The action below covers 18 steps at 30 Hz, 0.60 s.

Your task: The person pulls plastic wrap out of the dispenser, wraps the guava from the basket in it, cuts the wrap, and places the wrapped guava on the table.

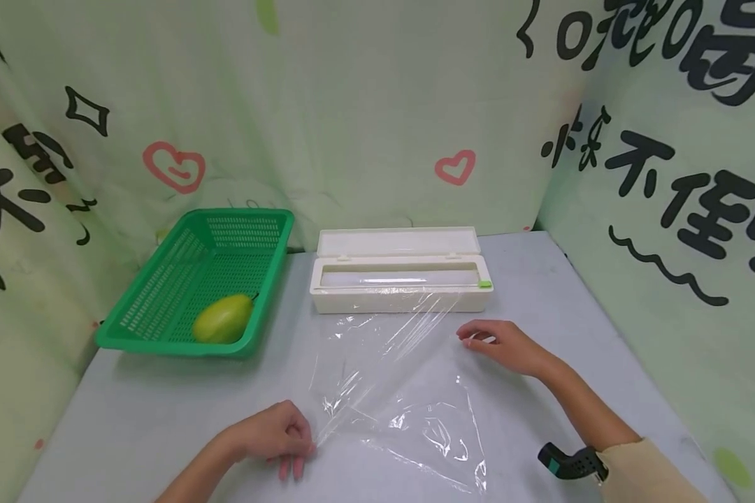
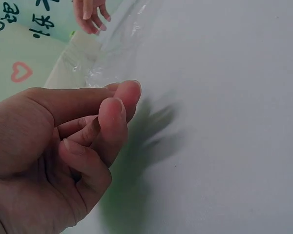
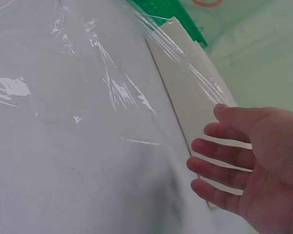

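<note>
A sheet of clear plastic wrap (image 1: pixel 409 405) runs from a white dispenser box (image 1: pixel 403 302) toward the front of the table. My left hand (image 1: pixel 275 439) pinches the wrap's left front corner between thumb and fingertips, and taut creases lead from there up toward the box. In the left wrist view, the fingers (image 2: pixel 118 119) are bent and drawn together. My right hand (image 1: pixel 509 347) hovers right of the sheet, just in front of the box. Its fingers (image 3: pixel 219 153) are spread and loosely bent, with nothing held in them.
On the left stands a green plastic basket (image 1: pixel 116 328) with a yellow-green fruit (image 1: pixel 224 319), perhaps a mango or pear, inside. The dispenser's white lid (image 1: pixel 398 242) is raised at the back, and a small green slider (image 1: pixel 485 284) sits at its right end. Printed curtains enclose the white table (image 1: pixel 182 405).
</note>
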Tool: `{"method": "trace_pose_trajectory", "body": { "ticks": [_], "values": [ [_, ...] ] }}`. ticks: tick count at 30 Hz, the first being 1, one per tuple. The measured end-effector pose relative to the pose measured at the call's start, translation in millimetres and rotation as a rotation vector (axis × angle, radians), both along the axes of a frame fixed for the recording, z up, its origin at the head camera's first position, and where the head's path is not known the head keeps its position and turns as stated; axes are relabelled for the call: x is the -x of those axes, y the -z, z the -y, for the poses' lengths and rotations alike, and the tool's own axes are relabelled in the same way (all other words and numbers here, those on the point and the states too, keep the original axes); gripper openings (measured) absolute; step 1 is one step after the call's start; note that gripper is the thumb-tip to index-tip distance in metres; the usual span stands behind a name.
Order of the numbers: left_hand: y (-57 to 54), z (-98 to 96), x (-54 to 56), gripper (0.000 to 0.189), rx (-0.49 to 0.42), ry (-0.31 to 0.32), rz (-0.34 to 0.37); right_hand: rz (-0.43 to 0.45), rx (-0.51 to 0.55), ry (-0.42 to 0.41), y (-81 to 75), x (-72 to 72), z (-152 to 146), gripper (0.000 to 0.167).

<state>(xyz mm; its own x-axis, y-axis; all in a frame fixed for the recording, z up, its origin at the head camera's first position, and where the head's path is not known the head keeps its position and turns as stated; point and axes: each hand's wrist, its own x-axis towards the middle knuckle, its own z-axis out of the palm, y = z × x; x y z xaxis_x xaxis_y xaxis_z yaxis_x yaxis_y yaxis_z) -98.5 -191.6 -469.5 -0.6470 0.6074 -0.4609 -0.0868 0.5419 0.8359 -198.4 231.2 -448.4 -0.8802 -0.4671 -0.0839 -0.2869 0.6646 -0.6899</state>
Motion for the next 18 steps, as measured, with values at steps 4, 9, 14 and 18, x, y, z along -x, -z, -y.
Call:
{"method": "trace_pose_trajectory", "body": {
  "ticks": [4,9,14,18],
  "values": [
    [1.9,3.2,-5.0,0.022,-0.007,0.031,0.023,0.02,-0.012,-0.018,1.3,-3.3,2.5,0.032],
    [0.9,9.3,-11.3,0.023,-0.002,0.1,0.033,-0.042,-0.117,-0.099,7.9,-20.4,9.8,0.05],
    [0.9,11.2,-16.6,0.02,0.02,0.142,0.046,-0.156,-0.29,-0.143,18.1,-48.7,18.2,0.083],
    [1.1,12.1,-18.7,0.019,0.044,0.142,0.055,-0.148,-0.347,-0.157,25.6,-70.7,26.2,0.106]
  ]
}}
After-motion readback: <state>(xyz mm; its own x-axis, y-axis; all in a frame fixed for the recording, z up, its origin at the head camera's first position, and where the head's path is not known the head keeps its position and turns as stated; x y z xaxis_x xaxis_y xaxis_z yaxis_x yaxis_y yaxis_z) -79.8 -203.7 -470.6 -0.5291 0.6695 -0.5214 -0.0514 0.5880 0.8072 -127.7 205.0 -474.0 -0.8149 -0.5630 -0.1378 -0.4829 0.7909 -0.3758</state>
